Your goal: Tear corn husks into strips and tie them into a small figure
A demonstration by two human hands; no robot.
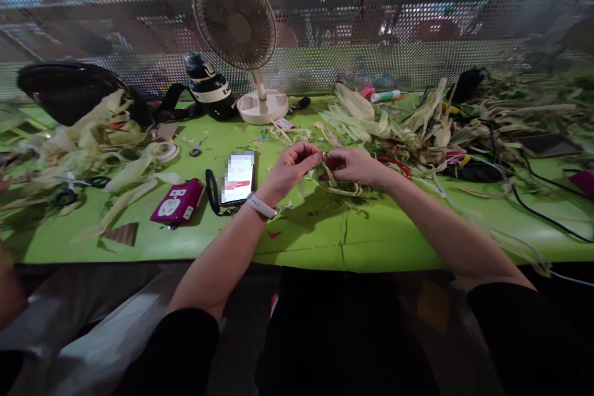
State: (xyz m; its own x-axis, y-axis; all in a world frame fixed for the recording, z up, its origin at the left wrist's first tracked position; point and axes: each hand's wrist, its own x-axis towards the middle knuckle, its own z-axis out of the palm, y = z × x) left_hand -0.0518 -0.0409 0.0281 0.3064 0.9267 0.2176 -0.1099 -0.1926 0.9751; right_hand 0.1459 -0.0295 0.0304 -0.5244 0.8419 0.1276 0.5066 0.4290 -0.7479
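Observation:
My left hand (293, 167), with a pale watch band (262, 205) at its wrist, is closed in a pinch above the green tabletop (297, 247). Close beside it, my right hand (352, 166) has its fingers curled around a thin, pale green strip of corn husk (341, 188) that loops below it. Both sets of fingertips nearly meet, and whatever lies between the left fingertips is too small to make out. Beyond the hands is a heap of corn husks (352, 108). A lit phone (239, 176) lies left of my left hand.
A desk fan (262, 105) and a black bottle (211, 90) stand by the perforated metal screen (325, 25). Left lie a purple box (177, 203), a roll of tape (164, 151), scissors (69, 185) and more husks. Cables (541, 213) run along the right. Another person's arm (9, 284) shows at far left.

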